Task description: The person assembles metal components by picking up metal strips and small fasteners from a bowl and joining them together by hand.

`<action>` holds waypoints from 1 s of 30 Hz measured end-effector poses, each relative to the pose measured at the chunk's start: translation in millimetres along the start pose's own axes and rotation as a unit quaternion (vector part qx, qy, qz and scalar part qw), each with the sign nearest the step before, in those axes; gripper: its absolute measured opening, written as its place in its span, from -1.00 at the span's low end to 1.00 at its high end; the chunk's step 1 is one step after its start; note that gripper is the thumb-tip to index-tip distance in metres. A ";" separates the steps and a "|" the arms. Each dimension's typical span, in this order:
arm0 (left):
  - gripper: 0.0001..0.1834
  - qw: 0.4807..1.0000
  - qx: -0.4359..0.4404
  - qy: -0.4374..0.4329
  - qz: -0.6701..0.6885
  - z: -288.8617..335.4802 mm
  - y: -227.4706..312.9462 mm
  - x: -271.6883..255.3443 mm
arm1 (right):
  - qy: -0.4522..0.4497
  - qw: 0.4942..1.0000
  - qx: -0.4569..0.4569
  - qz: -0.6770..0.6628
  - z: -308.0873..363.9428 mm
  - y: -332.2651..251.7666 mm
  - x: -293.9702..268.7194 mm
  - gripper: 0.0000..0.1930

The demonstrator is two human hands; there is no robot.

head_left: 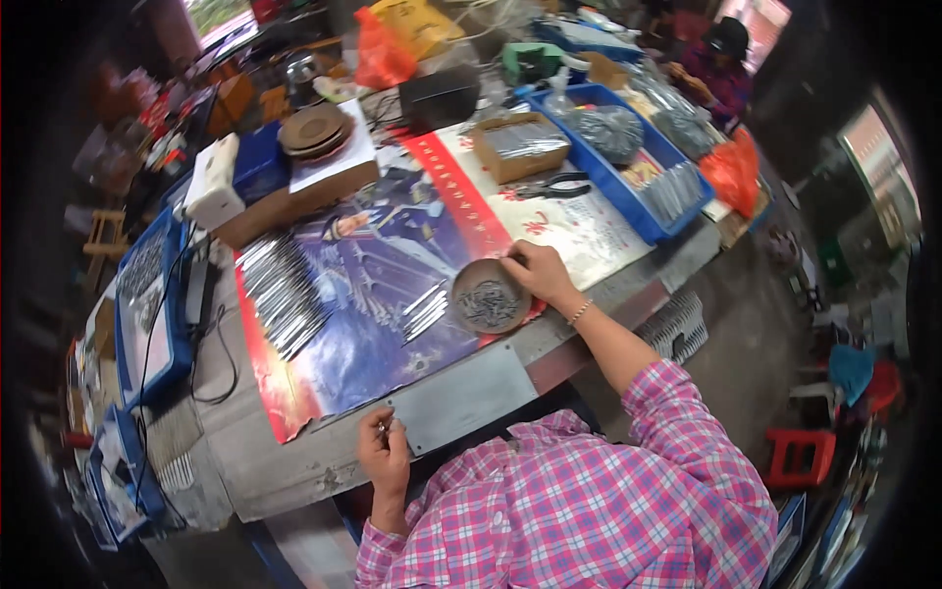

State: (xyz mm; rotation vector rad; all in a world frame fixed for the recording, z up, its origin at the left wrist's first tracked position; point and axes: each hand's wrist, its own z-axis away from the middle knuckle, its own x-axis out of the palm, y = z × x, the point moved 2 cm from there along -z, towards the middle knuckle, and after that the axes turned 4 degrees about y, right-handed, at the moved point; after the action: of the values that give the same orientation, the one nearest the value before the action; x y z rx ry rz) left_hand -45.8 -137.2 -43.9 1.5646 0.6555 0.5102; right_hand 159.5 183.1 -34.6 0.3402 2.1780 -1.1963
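Observation:
My right hand [540,273] has its fingers closed on the right rim of a round brown bowl [461,306], which stands on the poster-covered table. Small grey metal pins [491,302] lie in the bowl. Just left of it, several slim silver metal pieces [425,313] lie side by side. At the table's front edge, my left hand [383,454] is closed, fingertips together; something small and metallic seems to be in them, too small to name. A flat metal plate [471,393] lies by that hand. Farther left is a long row of silver metal strips [282,296].
Black-handled pliers [554,187] and a cardboard box of metal pieces [520,149] lie beyond the bowl. A blue tray [677,221] holds bagged parts; another blue tray [177,358] is at far left. A person [721,74] sits at the back right. A red stool [800,456] stands right.

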 end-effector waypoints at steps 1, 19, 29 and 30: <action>-0.80 0.999 -0.030 -0.019 0.025 -3.0 2.2 1.7 | -0.014 1.000 -0.004 -0.009 -1.3 -0.5 1.5 -0.78; -0.84 0.971 0.010 -0.113 -0.213 -69.7 44.7 35.5 | -0.007 1.000 0.006 0.000 2.0 -4.9 -8.2 -0.78; -0.71 0.942 -0.078 -0.081 -0.317 -54.9 27.2 32.2 | -0.018 0.999 0.037 0.018 -1.1 0.6 -11.7 -0.77; -0.71 0.938 -0.076 -0.084 -0.328 -54.8 28.2 33.3 | -0.017 0.999 0.030 0.023 -0.6 -0.1 -12.1 -0.77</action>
State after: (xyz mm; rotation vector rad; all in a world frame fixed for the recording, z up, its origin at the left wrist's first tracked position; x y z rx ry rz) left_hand -54.8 -75.3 -12.3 1.1356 0.9273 -0.0750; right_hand 168.5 184.4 -26.6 0.3903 2.0968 -1.2355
